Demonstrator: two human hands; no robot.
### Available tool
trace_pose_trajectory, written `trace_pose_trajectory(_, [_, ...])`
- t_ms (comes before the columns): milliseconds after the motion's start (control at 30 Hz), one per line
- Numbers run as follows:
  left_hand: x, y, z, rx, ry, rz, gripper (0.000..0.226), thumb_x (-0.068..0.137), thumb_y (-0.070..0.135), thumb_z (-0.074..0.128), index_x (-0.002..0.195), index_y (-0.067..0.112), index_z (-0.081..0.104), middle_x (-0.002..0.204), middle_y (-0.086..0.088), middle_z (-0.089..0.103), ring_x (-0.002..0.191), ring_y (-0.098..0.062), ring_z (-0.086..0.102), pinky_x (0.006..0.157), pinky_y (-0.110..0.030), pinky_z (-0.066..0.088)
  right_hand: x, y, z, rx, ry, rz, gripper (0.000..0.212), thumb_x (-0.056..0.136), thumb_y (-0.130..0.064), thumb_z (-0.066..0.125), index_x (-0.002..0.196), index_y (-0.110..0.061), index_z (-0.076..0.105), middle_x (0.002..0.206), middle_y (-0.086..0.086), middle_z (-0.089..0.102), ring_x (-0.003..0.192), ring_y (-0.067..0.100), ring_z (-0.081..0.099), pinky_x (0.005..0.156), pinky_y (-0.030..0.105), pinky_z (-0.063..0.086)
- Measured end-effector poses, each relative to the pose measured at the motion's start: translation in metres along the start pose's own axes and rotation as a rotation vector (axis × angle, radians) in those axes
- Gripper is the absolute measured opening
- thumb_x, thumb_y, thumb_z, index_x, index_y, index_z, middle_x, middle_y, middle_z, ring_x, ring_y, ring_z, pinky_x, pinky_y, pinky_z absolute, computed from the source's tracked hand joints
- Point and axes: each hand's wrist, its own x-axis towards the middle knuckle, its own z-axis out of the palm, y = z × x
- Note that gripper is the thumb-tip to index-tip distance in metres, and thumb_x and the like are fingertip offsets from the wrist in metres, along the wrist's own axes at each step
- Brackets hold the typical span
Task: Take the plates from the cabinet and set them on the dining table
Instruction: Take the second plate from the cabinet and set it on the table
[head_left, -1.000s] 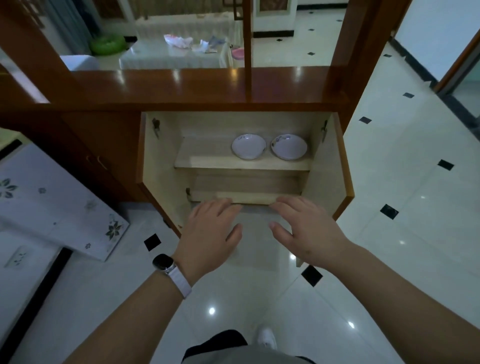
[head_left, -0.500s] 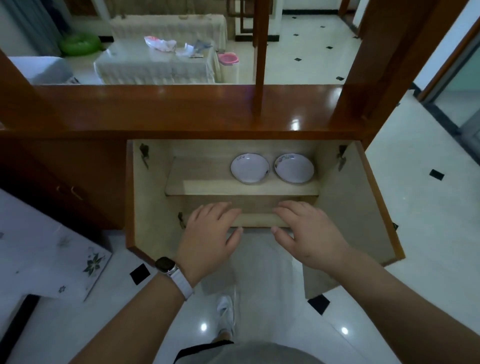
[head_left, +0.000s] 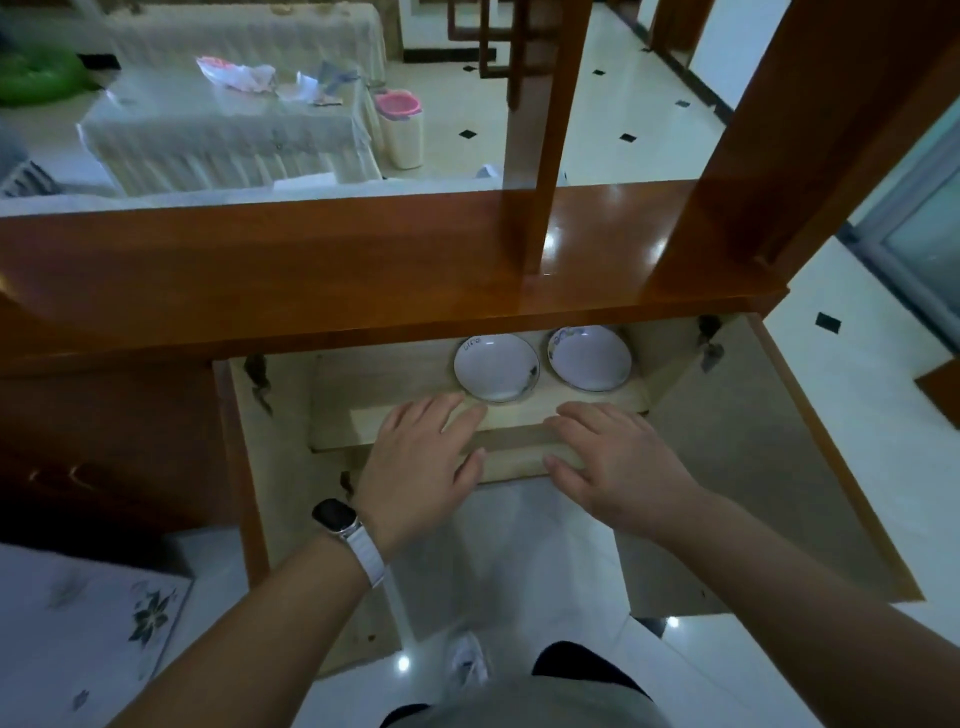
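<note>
- At far left, bottom corner, a white flowered surface (head_left: 104, 618) shows; whether it is the dining table I cannot tell.
- Next comes the left door (head_left: 244, 467) of the cabinet (head_left: 363, 280), swung wide open.
- My left hand (head_left: 415, 467), watch (head_left: 336, 517) on the wrist, reaches in palm down with fingers (head_left: 441, 410) spread and slack, gripping nothing; the tips lie near the shelf's (head_left: 374, 384) front edge, just short of the left plate (head_left: 496, 368).
- That plate sits on the shelf, well under the top, with the right plate (head_left: 590, 358) just beside it, apart from it.
- My right hand (head_left: 618, 462) is likewise flat, loose and empty, below the right plate and not touching it.
- Farthest right, the right door (head_left: 753, 467) stands open.
- I judge this the reach: nothing is lifted yet. Next, each hand must go deeper, slip fingers under a rim, and draw its plate out level, clear of the overhanging top.
</note>
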Motion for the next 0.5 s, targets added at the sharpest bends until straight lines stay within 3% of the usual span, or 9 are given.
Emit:
trace_pose_trajectory(200, [0.037,-0.015,0.027,0.009,-0.075,0.045,0.044,0.087,0.032,0.061,0.128,0.018,0.059,0.129,-0.008,0.059,0.115,-0.030,0.053,0.100,-0.046,0.040,0.037,0.032,0.012,-0.016,-0.057,0.030,0.058,0.090,-0.053,0.032,0.132,-0.020,0.055,0.138,0.003,0.054,0.124,0.025,0.050,0.100,0.043,0.039])
trace_pose_trajectory(500, [0.089,-0.049,0.099,-0.010,-0.201,-0.089,0.044,0.090,0.032,0.060,0.131,0.017,0.059,0.137,-0.010,0.056,0.125,-0.032,0.048,0.106,-0.047,0.032,0.111,0.087,0.079,0.063,-0.103,0.036,0.048,0.094,-0.045,0.045,0.134,-0.018,0.053,0.141,0.004,0.051,0.125,0.027,0.046,0.100,0.044,0.036])
